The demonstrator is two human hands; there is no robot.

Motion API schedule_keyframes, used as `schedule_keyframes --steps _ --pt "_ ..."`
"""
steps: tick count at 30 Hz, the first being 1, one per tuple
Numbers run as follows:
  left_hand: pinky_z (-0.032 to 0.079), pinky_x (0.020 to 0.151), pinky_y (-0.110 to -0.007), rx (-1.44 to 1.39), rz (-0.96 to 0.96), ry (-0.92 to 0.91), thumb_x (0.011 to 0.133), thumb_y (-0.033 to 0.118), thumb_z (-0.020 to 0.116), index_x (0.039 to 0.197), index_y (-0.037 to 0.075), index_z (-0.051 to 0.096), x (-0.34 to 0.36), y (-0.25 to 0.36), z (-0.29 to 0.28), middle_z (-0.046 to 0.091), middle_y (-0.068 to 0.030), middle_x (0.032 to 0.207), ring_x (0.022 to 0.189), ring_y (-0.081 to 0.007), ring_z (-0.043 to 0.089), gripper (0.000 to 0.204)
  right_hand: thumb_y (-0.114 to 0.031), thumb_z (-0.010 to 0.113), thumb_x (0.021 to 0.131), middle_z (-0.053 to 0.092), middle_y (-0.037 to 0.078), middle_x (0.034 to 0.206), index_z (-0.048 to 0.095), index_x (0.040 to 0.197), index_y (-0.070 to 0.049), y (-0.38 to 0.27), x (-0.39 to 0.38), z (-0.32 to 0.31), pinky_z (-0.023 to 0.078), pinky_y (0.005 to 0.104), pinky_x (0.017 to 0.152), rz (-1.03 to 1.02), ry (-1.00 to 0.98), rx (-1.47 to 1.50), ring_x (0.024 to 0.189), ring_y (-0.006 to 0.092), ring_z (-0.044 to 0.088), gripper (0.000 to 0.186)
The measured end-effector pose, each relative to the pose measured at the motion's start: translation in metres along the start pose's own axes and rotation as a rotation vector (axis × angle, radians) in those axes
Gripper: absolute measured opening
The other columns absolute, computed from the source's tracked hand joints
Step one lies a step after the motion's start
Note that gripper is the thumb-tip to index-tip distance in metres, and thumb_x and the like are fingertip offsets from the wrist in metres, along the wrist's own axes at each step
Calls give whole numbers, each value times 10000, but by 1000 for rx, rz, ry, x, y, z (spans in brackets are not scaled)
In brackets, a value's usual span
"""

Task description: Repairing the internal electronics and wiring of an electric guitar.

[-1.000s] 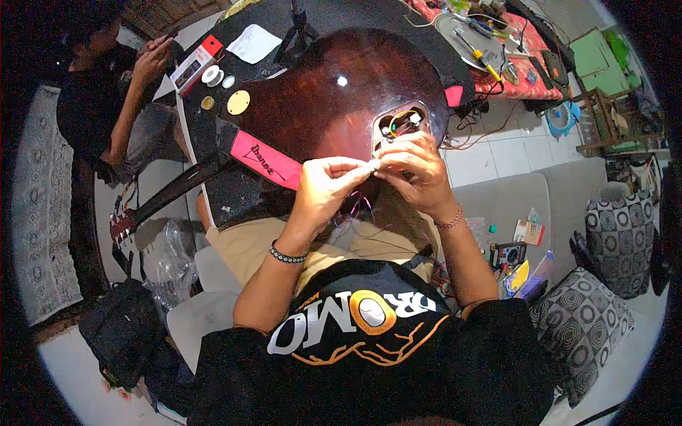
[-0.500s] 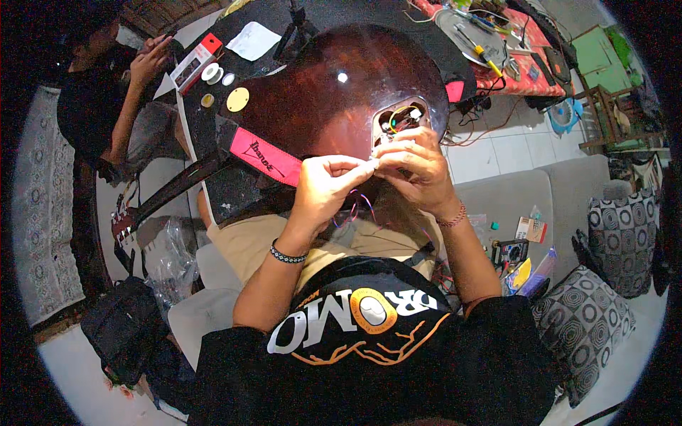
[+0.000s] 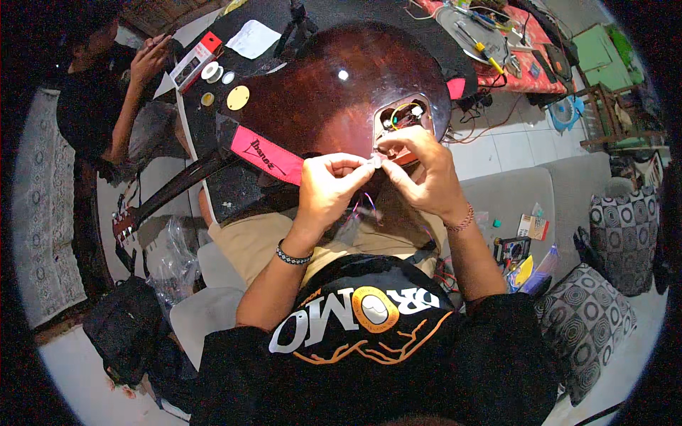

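A dark brown electric guitar (image 3: 320,92) lies with its back up, its neck pointing lower left. Its control cavity (image 3: 403,117) is uncovered, showing wires and small parts. Just below that cavity, my left hand (image 3: 330,181) is closed in a pinch at the end of a thin purple wire (image 3: 366,202), which loops down below the fingers. My right hand (image 3: 426,174) is beside it, thumb tip against the left fingertips and index finger lifted apart. Exactly what lies at the fingertips is too small to make out.
A pink strap (image 3: 266,156) crosses the guitar's edge. A round cream cover plate (image 3: 238,98), solder spools (image 3: 211,71) and a red-white box (image 3: 195,62) sit at left. A yellow-handled soldering iron (image 3: 490,60) lies far right. Another person (image 3: 92,106) sits at left.
My right index finger has lifted away from the thumb, opening the pinch. The left hand stays closed in nearly the same place, and the purple wire has shifted slightly.
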State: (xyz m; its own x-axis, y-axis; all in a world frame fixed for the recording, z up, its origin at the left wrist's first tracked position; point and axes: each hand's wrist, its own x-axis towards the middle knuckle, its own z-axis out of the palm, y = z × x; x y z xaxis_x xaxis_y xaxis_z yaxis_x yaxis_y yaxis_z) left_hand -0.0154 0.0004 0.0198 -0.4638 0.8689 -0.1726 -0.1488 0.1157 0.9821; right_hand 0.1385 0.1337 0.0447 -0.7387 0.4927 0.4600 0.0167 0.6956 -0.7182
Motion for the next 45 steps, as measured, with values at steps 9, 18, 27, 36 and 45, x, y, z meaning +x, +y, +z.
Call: schedule_keyframes --steps 9,18,27,36,45 --pt "369 513 -205 146 93 84 891 94 808 930 -32 792 -7 7 6 612 70 662 589 0 488 132 -53 733 857 731 115 930 730 1065 -10 -14 3 -5 564 321 795 122 -129 58 839 198 716 212" --pt "352 505 -211 181 97 64 888 90 806 926 -31 792 -9 10 5 591 70 648 582 0 474 128 -32 708 951 721 17 941 724 1065 31 -4 -2 1 557 242 763 412 -221 346 860 62 655 131" --pt "434 568 -202 159 48 -88 900 95 804 943 -33 795 -4 15 -8 698 19 732 642 -19 565 135 -82 718 971 730 12 936 730 1091 3 2 4 -10 496 186 557 655 -325 673 728 25 632 147" --pt "491 623 -206 27 -70 -125 904 85 796 910 -37 772 -2 15 -6 733 -13 794 687 -40 616 125 -119 735 956 737 43 913 745 1024 25 16 7 -8 515 220 546 662 -407 723 678 70 646 159" --pt "509 651 -219 -19 -48 -71 897 93 782 875 -24 764 7 21 -15 739 -22 807 719 -51 637 121 -158 736 950 735 33 876 756 998 5 10 33 -10 539 239 577 609 -456 643 658 87 655 172"
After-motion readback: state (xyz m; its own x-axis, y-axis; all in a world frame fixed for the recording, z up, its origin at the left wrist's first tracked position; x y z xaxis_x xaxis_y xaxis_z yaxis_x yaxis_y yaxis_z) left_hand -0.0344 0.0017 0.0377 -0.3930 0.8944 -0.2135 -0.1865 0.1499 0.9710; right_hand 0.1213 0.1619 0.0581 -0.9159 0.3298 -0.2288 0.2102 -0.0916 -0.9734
